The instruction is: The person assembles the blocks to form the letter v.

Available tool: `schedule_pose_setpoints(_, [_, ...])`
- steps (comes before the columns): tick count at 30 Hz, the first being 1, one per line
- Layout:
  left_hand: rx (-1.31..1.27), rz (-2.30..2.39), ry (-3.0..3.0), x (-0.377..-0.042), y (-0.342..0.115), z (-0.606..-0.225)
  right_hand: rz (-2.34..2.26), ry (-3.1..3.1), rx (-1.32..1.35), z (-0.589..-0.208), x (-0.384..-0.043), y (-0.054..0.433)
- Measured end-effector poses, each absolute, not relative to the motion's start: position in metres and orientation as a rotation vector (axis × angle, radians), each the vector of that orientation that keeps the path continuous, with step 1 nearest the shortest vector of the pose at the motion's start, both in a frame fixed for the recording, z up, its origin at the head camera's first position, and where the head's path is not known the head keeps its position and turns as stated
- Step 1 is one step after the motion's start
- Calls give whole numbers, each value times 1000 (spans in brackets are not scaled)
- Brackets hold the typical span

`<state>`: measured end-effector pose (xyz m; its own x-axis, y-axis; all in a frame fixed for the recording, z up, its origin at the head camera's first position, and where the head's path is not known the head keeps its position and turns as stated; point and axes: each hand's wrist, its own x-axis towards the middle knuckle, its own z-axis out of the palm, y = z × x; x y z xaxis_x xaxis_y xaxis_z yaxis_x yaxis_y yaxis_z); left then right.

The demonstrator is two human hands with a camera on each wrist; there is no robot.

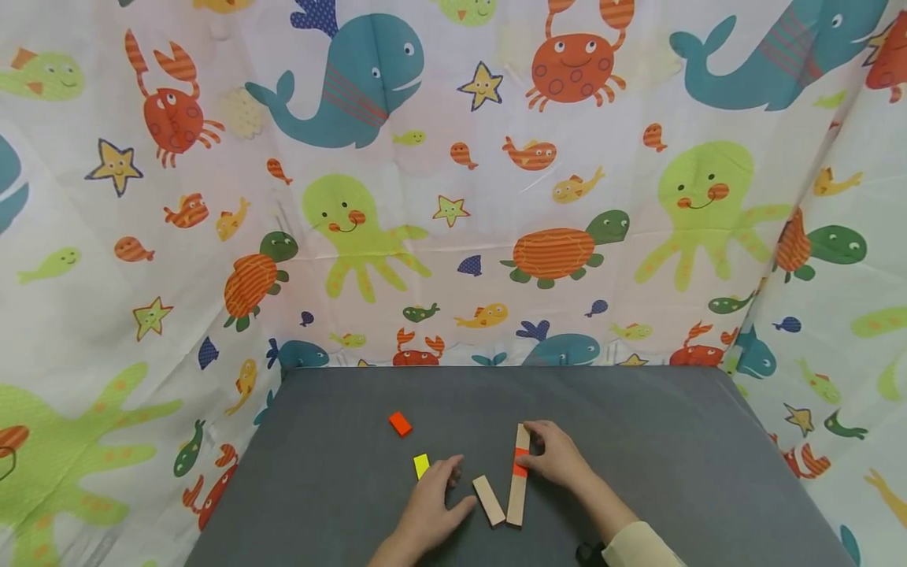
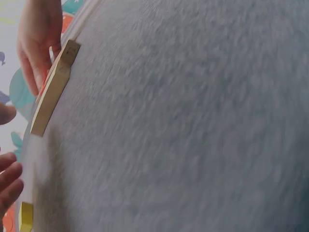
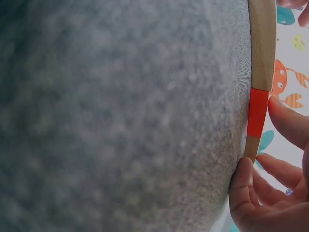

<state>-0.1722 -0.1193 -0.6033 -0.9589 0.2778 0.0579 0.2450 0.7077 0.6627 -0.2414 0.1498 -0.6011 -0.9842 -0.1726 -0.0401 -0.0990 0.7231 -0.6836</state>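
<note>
Three blocks lie end to end in a line: a long plain wooden block (image 1: 516, 500) nearest, an orange-red block (image 1: 520, 462) in the middle, and a plain wooden block (image 1: 523, 435) at the far end. My right hand (image 1: 560, 457) curls its fingers at the far wooden block's end, its thumb by the orange-red block. In the right wrist view, fingertips (image 3: 243, 169) meet that far end. My left hand (image 1: 430, 504) holds nothing, fingers spread and relaxed, beside a yellow block (image 1: 421, 465) it partly hides. Another wooden block (image 1: 489, 501) slants between the hands, its near end close to the line.
A separate orange-red block (image 1: 400, 424) lies on the grey-covered table (image 1: 340, 472), farther back and left. Behind the table hangs a white curtain (image 1: 439, 299) printed with sea animals. A dark object (image 1: 590, 554) shows at my right sleeve.
</note>
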Motion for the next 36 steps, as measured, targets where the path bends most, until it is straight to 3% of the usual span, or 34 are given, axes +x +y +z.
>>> schedule_pose_setpoints(15, [107, 962, 3304, -185, -152, -604, -1102, 2809, -209, -599, -244, 148])
schedule_pose_setpoints(36, [-84, 908, 3076, -188, -161, -608, -1087, 2817, -220, -599, -241, 149])
